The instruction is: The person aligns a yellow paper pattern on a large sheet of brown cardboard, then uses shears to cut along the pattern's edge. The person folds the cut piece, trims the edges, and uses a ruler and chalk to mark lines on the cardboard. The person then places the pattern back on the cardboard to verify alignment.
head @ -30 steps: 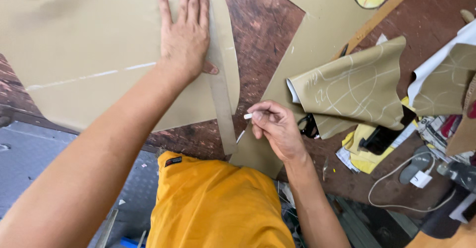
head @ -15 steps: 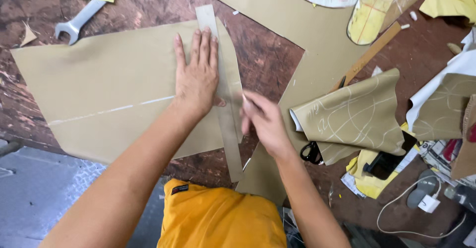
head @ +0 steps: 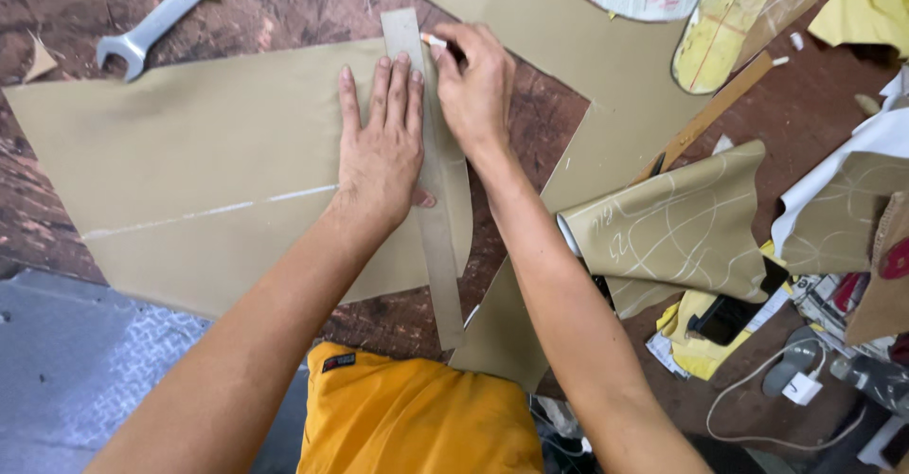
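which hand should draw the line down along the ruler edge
Right, probably. The right hand already holds the chalk at the top of the ruler, while the left hand lies flat pinning the ruler on the tan sheet.

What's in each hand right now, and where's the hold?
Right hand pinches a white chalk by its rear end. Left hand holds nothing, pressing flat on the strip.

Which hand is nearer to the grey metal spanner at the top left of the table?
Left. The left hand lies flat on the tan sheet, right of the grey metal spanner; the right hand, holding white chalk, is farther right.
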